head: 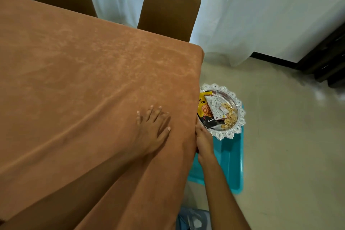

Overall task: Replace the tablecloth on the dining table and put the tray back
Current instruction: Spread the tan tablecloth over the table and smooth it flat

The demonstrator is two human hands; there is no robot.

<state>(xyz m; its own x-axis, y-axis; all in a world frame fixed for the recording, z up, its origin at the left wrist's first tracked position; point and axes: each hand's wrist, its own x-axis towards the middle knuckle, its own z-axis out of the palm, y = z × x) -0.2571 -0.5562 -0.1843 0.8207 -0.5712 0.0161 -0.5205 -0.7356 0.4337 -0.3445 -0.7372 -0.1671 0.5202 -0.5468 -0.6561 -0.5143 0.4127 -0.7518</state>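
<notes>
Rust-brown tablecloth (84, 80) laid out smooth, left hand (153, 127) flat on it, right hand (203, 142) at its hanging edge, grip unclear. Silver tray (240, 117), lower right on turquoise stool (231, 164), not yet returned.

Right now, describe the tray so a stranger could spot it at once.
Find the orange-brown tablecloth, then look past its right edge to the turquoise plastic stand on the floor. The tray sits on it: round, silver, with a scalloped rim, the only shiny thing there, holding snack packets and nuts.
</notes>
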